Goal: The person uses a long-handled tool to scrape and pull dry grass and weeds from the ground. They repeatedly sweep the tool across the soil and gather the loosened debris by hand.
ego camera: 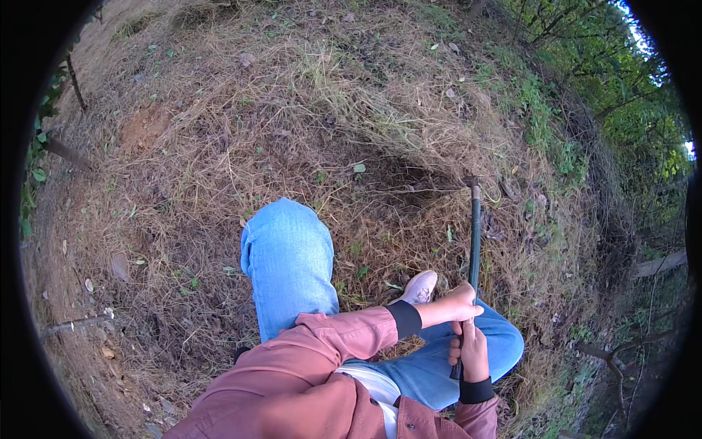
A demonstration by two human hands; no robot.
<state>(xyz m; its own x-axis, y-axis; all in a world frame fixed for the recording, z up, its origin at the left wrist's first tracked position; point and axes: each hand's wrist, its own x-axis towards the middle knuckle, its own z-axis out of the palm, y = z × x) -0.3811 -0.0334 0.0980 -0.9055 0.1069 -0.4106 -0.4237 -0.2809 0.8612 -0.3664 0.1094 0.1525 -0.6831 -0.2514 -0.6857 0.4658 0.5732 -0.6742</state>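
Note:
Both my hands hold one long tool by its dark green handle (475, 236). My left hand (462, 302) is closed round the handle above my right hand (470, 348), which grips it near its lower end, over my bent leg in blue jeans. The handle points away from me. At its far end a metal head (470, 181) touches or sinks into dry grass (439, 148); the grass hides most of it, so its exact kind cannot be told.
Dry grass and small weeds cover the sloping ground. My raised knee (290, 247) is left of the tool, and a light shoe (421, 285) rests near the handle. Green bushes (630, 110) and bare branches (614, 356) line the right side. A cut stem (68, 153) stands at the left.

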